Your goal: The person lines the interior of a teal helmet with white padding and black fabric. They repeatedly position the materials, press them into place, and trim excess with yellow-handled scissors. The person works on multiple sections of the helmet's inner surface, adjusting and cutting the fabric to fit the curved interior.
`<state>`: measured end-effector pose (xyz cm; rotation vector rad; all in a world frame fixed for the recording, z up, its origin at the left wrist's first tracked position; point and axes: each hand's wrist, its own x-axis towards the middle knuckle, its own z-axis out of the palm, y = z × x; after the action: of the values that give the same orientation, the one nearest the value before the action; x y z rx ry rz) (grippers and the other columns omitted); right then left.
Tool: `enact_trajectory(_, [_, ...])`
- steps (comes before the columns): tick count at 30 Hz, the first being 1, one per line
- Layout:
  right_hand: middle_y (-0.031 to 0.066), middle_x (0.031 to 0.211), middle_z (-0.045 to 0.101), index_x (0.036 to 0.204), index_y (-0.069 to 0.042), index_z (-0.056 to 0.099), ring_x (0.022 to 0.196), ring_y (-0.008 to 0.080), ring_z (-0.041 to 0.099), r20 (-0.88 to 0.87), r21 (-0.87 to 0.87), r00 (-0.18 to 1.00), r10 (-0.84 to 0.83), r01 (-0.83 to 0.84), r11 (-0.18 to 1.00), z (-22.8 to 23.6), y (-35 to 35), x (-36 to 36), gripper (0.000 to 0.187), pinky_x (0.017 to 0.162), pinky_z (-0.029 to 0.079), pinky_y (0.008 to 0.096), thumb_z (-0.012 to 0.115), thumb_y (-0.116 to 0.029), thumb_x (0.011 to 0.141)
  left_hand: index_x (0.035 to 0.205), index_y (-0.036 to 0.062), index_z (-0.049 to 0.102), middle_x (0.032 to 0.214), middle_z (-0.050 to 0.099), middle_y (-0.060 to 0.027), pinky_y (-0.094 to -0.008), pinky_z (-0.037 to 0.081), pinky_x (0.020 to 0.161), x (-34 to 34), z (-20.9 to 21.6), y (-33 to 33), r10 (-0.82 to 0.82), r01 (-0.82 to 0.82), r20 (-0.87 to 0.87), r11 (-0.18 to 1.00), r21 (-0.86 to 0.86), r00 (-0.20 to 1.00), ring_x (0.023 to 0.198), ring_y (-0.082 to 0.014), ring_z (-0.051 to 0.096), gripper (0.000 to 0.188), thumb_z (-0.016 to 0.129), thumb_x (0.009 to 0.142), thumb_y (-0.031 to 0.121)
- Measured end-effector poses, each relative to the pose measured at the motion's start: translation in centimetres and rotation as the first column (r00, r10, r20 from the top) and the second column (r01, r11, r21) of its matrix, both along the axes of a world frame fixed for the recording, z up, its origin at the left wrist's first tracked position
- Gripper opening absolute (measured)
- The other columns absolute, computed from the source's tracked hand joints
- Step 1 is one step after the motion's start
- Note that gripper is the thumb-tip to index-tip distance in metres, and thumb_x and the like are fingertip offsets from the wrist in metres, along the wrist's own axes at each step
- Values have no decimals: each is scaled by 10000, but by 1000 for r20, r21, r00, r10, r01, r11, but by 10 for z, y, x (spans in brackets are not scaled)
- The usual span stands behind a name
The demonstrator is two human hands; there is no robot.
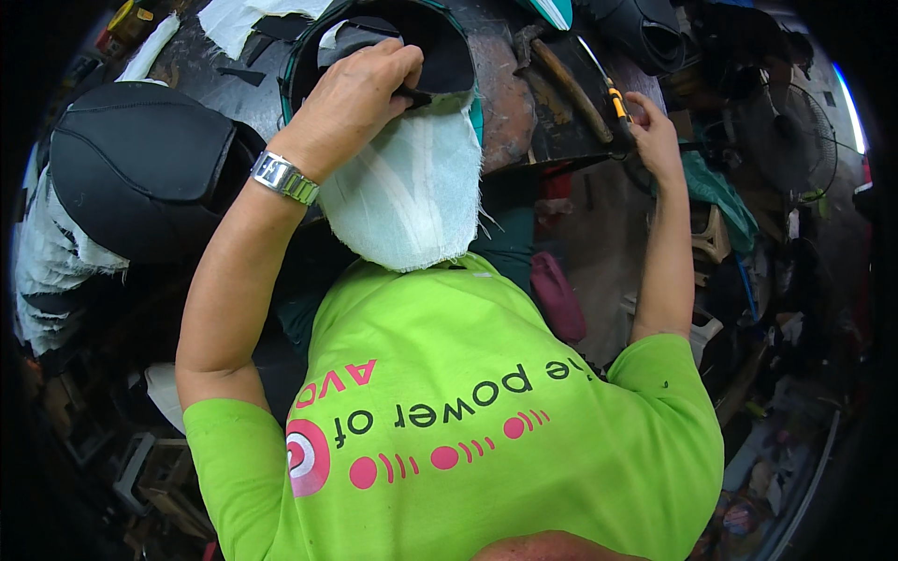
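My left hand, with a metal watch on the wrist, is closed on the dark edge of a round black-lined piece. From that edge, below my fingers, hangs a pale flap of frayed woven cloth, reaching down to my shirt. Off to the right, my right hand has its fingers closed round the lower end of a thin-bladed tool with a yellow and black handle, which looks like a cutter. Its blade points up and away, apart from the cloth. Part of the round piece is hidden behind my left hand.
A wooden-handled hammer lies between the round piece and my right hand. Black stitched, rounded covers stand at the left and far right. White cloth scraps lie at the back. A fan stands beyond my right arm.
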<state>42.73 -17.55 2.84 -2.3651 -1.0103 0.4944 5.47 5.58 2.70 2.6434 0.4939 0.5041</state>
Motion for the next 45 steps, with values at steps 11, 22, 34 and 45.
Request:
enact_trajectory(11, [-11,916,566,1250,-31,719,792,89,505,-80,175,876,475,-456,872,62,-6,-126,472,709,413,223,723,38,784,1031,42,665,1048,621,-102,-407,543,880,1,-4,-3,18,-20,46,999,38,999,1018,-315,659,205,753,846,32])
enact_trajectory(22, [68,928,625,1223,-28,712,803,138,576,-55,120,882,468,-460,880,56,34,-117,435,745,505,284,684,30,793,1042,44,696,1025,639,-127,-441,538,900,0,-9,-5,9,-8,42,1000,-11,999,1021,-338,658,175,706,868,28])
enact_trajectory(34, [47,920,563,1256,-21,707,839,141,582,227,-23,690,688,-702,712,79,57,-109,416,782,492,272,703,27,842,1139,16,680,1076,650,-141,-428,525,934,1,-10,-1,0,-1,-3,997,-78,1000,1037,-348,659,207,658,933,29])
enact_trajectory(45, [71,1053,734,1266,-8,714,950,143,674,-150,-119,759,633,-650,751,86,83,-92,481,918,546,282,765,37,790,1122,-5,675,1061,691,-191,-433,536,918,7,-7,5,16,-21,-60,997,-80,998,1030,-370,674,186,557,1028,105])
